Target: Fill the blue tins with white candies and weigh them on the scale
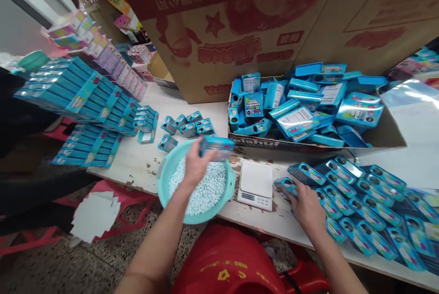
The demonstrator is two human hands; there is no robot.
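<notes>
My left hand (pixel 199 162) is closed around a blue candy tin (pixel 218 144), blurred by motion, above the far rim of a turquoise basin (pixel 162 179). Small pale candies (pixel 206 191) fill much of that basin. On the right, my right hand (pixel 307 203) grips another blue candy tin (pixel 287 186) at the near left corner of a group of standing tins (pixel 366 202). Between my hands sits a white digital scale (pixel 256 179) with its small display facing me.
An open carton (pixel 391 136) heaped with blue tins stands behind the scale. Several tins (pixel 188 128) sit beyond the basin. Stacked blue packs (pixel 85 93) rise at left, near paper sheets (pixel 96 216) on a red stool. A large cardboard box (pixel 247 24) blocks the back.
</notes>
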